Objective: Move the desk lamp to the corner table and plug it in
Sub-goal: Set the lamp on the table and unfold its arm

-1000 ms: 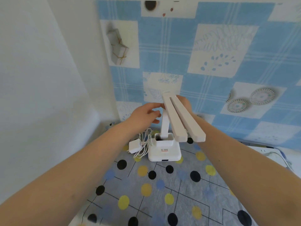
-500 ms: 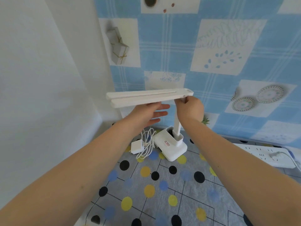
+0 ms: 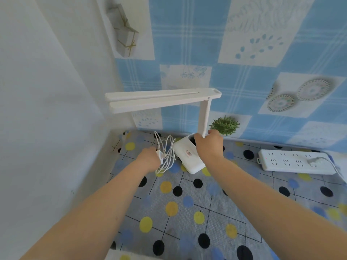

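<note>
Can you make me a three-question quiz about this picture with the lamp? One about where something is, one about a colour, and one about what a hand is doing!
1. Where is the power strip?
A. right of the lamp
B. left of it
C. on the wall

2. What colour is the lamp?
A. black
B. white
C. red

3. What is the left hand doing?
A. resting flat
B. pointing
C. gripping the plug adapter

Answers: 1 A, it lies on the table's right side. 2 B, base, stem and head are white. 3 C, fingers curl round the adapter by the coiled cable.
</note>
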